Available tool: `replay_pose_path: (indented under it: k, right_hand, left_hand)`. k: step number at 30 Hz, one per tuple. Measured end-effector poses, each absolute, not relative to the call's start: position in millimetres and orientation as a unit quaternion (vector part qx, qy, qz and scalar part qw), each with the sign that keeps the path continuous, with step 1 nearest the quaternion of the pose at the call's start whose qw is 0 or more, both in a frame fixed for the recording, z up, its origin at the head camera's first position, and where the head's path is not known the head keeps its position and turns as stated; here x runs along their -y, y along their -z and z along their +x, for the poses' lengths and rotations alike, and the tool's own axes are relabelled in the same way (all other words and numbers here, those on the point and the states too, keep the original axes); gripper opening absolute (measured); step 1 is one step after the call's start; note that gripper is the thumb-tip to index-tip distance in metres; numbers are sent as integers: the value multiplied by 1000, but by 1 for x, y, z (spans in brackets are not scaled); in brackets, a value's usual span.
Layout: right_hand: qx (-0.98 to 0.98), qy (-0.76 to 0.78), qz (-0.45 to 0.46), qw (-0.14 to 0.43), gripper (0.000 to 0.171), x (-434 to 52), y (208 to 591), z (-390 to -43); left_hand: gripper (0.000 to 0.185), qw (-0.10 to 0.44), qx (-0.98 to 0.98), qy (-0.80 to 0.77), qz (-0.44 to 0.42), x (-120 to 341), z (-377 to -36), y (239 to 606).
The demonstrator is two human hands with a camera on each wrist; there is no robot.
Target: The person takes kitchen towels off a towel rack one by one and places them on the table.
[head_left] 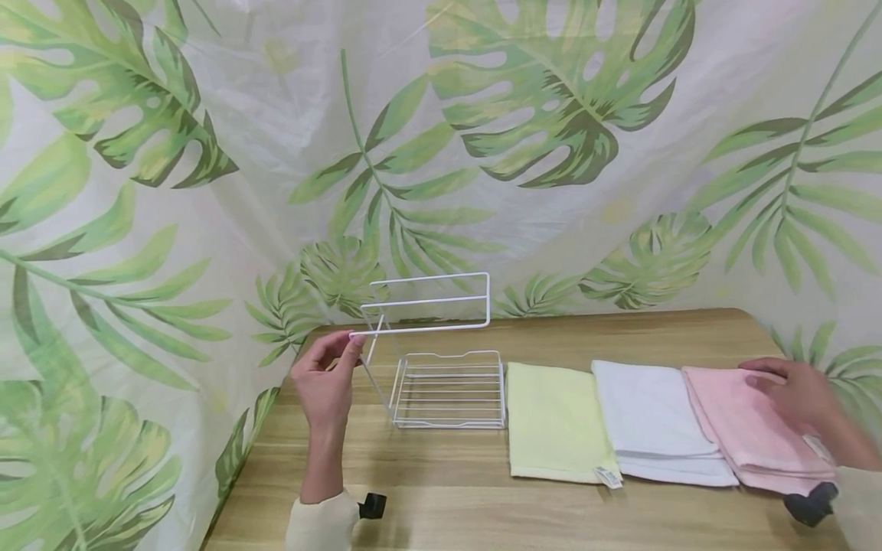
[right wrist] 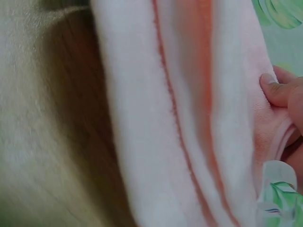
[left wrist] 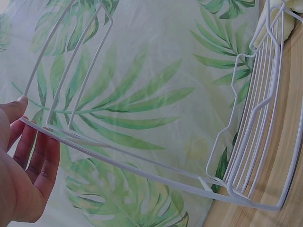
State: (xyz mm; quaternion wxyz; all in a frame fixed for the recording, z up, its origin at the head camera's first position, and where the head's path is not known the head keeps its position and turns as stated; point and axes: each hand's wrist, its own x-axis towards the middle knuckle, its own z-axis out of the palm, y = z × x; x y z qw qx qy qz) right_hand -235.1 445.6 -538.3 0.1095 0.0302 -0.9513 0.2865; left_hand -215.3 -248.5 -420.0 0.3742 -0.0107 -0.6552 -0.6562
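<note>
A white wire rack (head_left: 422, 330) stands on the table with its slatted base flat and its upper frame raised at the left. My left hand (head_left: 327, 383) pinches the upper frame's near left corner between thumb and fingers; the left wrist view shows the thumb on the wire (left wrist: 277, 207) and the other fingers beside it. At the far right, a folded pink towel (head_left: 730, 421) lies partly against a folded white towel (head_left: 651, 413). My right hand (head_left: 799, 394) grips the pink towel's right edge. In the right wrist view the thumb presses on the cloth (right wrist: 262, 123), fingers partly hidden.
A folded pale yellow towel (head_left: 554, 421) with a small tag lies between the rack and the white towel. The wooden table (head_left: 441, 497) meets a leaf-patterned curtain (head_left: 551, 229) at the back and left. Each wrist carries a dark mount.
</note>
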Motion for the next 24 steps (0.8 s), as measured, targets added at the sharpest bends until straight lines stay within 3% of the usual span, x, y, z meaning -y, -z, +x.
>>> replay_pose_path:
  k: [10,19,24]
  right_hand:
    - [952,-269,21,148,30,-450,522,-218]
    - [947,-292,-28,134,48,-448,519,-193]
    - [918,-343,11,198,25,-442,521,-182]
  left_hand:
    - [22,370,660,654,-8,246,-214,419]
    - [25,356,696,624,19,247,-214,421]
    - [30,335,722,605,23,251,-209,420]
